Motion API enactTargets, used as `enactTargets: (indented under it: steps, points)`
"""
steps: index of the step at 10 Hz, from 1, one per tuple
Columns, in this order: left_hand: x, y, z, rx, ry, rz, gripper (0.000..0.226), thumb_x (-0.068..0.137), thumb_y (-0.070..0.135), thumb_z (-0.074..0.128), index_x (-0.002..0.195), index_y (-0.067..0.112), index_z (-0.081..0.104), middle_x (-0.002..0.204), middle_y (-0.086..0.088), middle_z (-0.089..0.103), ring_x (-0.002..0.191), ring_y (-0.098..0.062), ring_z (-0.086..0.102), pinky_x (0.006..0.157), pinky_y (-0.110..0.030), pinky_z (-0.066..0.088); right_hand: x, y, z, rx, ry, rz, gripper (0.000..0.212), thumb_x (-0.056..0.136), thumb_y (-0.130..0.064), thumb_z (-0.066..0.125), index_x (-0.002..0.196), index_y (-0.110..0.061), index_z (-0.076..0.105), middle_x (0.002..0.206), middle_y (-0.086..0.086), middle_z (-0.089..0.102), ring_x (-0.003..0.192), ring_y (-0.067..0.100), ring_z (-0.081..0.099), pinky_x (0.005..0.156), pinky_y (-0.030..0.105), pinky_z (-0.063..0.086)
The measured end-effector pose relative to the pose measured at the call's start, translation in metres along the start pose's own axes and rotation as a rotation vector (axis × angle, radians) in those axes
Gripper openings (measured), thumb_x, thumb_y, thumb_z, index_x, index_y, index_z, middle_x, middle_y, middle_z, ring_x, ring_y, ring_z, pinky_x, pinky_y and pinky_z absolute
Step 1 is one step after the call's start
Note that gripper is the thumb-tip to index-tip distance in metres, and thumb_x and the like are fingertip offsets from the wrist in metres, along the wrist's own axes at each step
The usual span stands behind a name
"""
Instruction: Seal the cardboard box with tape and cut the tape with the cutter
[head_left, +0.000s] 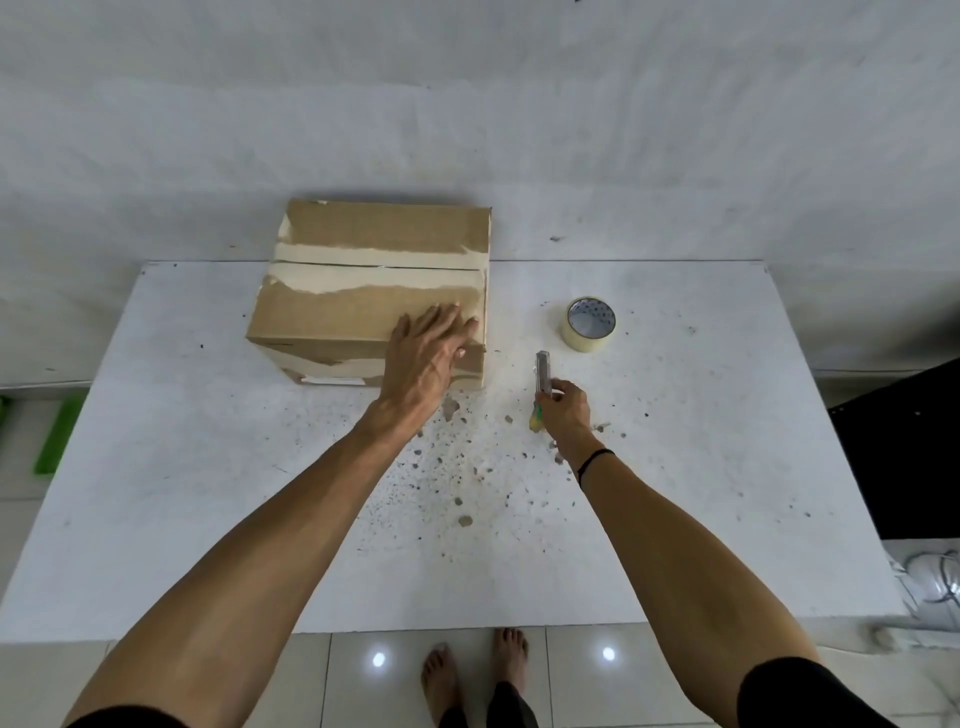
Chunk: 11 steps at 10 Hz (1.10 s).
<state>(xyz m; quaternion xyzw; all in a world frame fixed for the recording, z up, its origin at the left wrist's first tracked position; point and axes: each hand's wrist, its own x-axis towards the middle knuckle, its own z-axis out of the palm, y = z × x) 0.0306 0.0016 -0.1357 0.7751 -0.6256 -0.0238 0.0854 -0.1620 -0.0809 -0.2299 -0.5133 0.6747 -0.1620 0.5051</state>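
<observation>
My left hand (427, 347) lies flat, open on the box (363, 291); my right (563, 410) grips the cutter (543, 371), tape roll (588, 324) just beyond

Sleeves: short and black, ending above both elbows.
Right wrist: a thin black band (594, 460) sat there.
Feet: bare.

Open table (208, 493) near and left; box (363, 291) blocking far left, tape roll (588, 325) far right.
</observation>
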Motion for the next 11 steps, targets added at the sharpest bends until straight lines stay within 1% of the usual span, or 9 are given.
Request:
enactTargets:
  steps: [1, 2, 3, 4, 6, 7, 9, 10, 11]
  points:
    - [0.010, 0.000, 0.007, 0.024, 0.034, 0.001, 0.053, 0.097, 0.019, 0.063, 0.146, 0.029, 0.046, 0.156, -0.003, 0.041, 0.143, -0.030, 0.042, 0.116, -0.053, 0.033, 0.015, -0.008, 0.008, -0.001, 0.015, -0.021, 0.036, 0.094, -0.013, 0.058, 0.129, -0.009, 0.060, 0.095, 0.006, 0.065, 0.080, 0.025, 0.062, 0.061, 0.030, 0.051]
    - [0.016, -0.003, 0.012, 0.055, 0.073, 0.009, 0.053, 0.092, 0.019, 0.069, 0.142, 0.029, 0.052, 0.152, -0.004, 0.049, 0.137, -0.032, 0.050, 0.109, -0.054, 0.042, 0.024, -0.015, 0.017, -0.015, 0.025, -0.032, 0.039, 0.094, -0.013, 0.058, 0.133, -0.008, 0.054, 0.104, 0.011, 0.069, 0.080, 0.026, 0.062, 0.056, 0.029, 0.051]
    - [0.015, -0.005, 0.016, 0.074, 0.121, 0.026, 0.054, 0.088, 0.018, 0.074, 0.139, 0.026, 0.057, 0.146, -0.007, 0.055, 0.130, -0.033, 0.056, 0.105, -0.054, 0.045, 0.023, -0.016, 0.026, -0.079, 0.075, -0.068, 0.029, 0.094, -0.015, 0.059, 0.122, -0.005, 0.058, 0.108, 0.016, 0.068, 0.088, 0.031, 0.066, 0.062, 0.032, 0.052]
    - [0.013, -0.008, 0.020, 0.067, 0.164, 0.054, 0.054, 0.090, 0.016, 0.071, 0.141, 0.024, 0.054, 0.148, -0.010, 0.052, 0.133, -0.035, 0.053, 0.109, -0.056, 0.042, 0.021, -0.012, 0.034, -0.233, 0.138, -0.136, 0.022, 0.094, -0.020, 0.060, 0.110, -0.006, 0.065, 0.109, 0.016, 0.066, 0.098, 0.034, 0.063, 0.079, 0.038, 0.051]
    - [0.001, -0.026, 0.023, 0.090, 0.146, 0.023, 0.060, 0.097, 0.029, 0.062, 0.152, 0.027, 0.037, 0.160, -0.013, 0.034, 0.145, -0.034, 0.037, 0.118, -0.059, 0.027, 0.012, -0.015, 0.029, -0.388, 0.160, -0.111, 0.034, 0.098, -0.031, 0.056, 0.119, -0.005, 0.063, 0.122, 0.017, 0.053, 0.107, 0.039, 0.058, 0.087, 0.043, 0.048]
    - [-0.004, -0.031, 0.017, 0.118, 0.028, -0.012, 0.067, 0.100, 0.039, 0.054, 0.156, 0.030, 0.021, 0.165, -0.011, 0.020, 0.151, -0.031, 0.025, 0.121, -0.059, 0.019, 0.003, -0.017, 0.023, -0.412, 0.153, -0.113, 0.040, 0.098, -0.033, 0.055, 0.125, -0.005, 0.058, 0.127, 0.017, 0.051, 0.113, 0.039, 0.057, 0.090, 0.044, 0.047]
    - [-0.014, -0.029, -0.017, 0.018, -0.057, -0.019, 0.071, 0.101, 0.045, 0.049, 0.159, 0.028, 0.011, 0.167, -0.009, 0.013, 0.154, -0.026, 0.016, 0.125, -0.042, 0.010, -0.022, -0.044, 0.001, -0.405, 0.168, -0.259, 0.038, 0.101, -0.035, 0.048, 0.124, -0.008, 0.062, 0.125, 0.015, 0.058, 0.111, 0.037, 0.059, 0.085, 0.039, 0.047]
    - [-0.016, -0.025, -0.049, -0.043, -0.035, -0.008, 0.071, 0.099, 0.048, 0.050, 0.158, 0.025, 0.017, 0.166, -0.008, 0.020, 0.151, -0.025, 0.024, 0.122, -0.040, 0.018, -0.037, -0.068, -0.014, -0.352, 0.174, -0.385, 0.033, 0.099, -0.032, 0.048, 0.110, -0.007, 0.068, 0.110, 0.015, 0.067, 0.101, 0.035, 0.063, 0.075, 0.033, 0.045]
    - [-0.021, -0.024, -0.088, -0.112, -0.011, -0.014, 0.069, 0.098, 0.052, 0.051, 0.156, 0.025, 0.027, 0.162, -0.006, 0.030, 0.146, -0.026, 0.036, 0.117, -0.044, 0.032, -0.063, -0.100, -0.039, -0.252, 0.185, -0.530, 0.029, 0.097, -0.029, 0.053, 0.109, -0.008, 0.070, 0.105, 0.009, 0.073, 0.096, 0.028, 0.068, 0.078, 0.033, 0.053]
